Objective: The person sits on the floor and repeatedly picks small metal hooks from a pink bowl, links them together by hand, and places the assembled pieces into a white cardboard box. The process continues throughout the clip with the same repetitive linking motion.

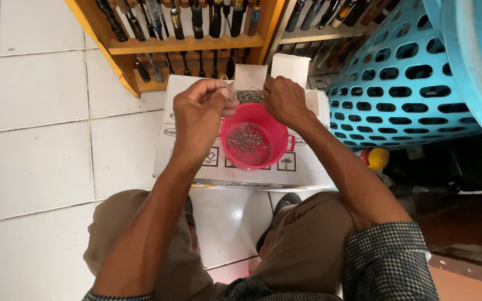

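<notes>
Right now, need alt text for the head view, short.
Seated person's left hand pinches a small metal hook while the right hand holds a cluster of hooks above a pink bowl of hooks on a white cardboard box.

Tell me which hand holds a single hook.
The left hand, pinching one hook at its fingertips; the right hand reaches into the small box.

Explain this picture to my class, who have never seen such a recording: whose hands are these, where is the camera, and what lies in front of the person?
The single picture comes from a camera worn on a person's head, looking down at their own bare hands and knees. On a white cardboard box stands a pink bowl of small metal hooks. The left hand pinches one hook between its fingertips. The right hand reaches into a small open white carton of more hooks. Behind are a wooden rack of rods and a blue basket.
</notes>
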